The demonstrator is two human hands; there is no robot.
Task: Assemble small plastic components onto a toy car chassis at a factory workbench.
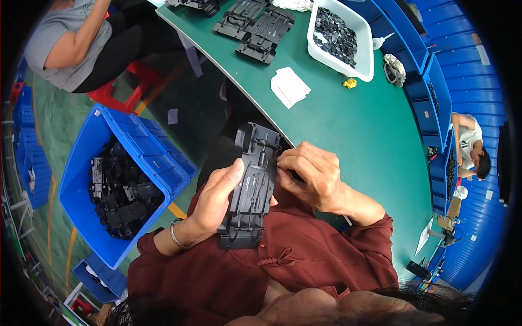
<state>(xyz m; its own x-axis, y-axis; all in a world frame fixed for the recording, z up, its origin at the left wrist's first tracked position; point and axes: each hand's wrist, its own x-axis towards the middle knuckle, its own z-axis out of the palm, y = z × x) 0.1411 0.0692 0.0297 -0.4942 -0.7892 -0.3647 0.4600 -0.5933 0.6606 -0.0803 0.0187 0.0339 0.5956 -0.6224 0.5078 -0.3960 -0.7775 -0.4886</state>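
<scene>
A long black plastic toy-car chassis point(253, 187) with moulded ribs and axle-like bars is held up over my lap, just off the table edge. My left hand point(211, 202) grips it from the left, thumb along its upper face and fingers wrapped underneath. At its right edge, my right hand point(315, 176) is closed in a pinch beside the upper half. Something dark shows under those curled fingers, too hidden to name. More black chassis point(266, 32) lie on the green table point(353, 141) at the far side.
On the table stand a white bin point(367, 62) of small black parts, white cards point(290, 87) and a yellow scrap point(349, 83). A blue crate point(76, 185) of black parts stands at left. Blue bins point(435, 81) line the right edge. Co-workers sit at upper left point(70, 49) and right point(470, 141).
</scene>
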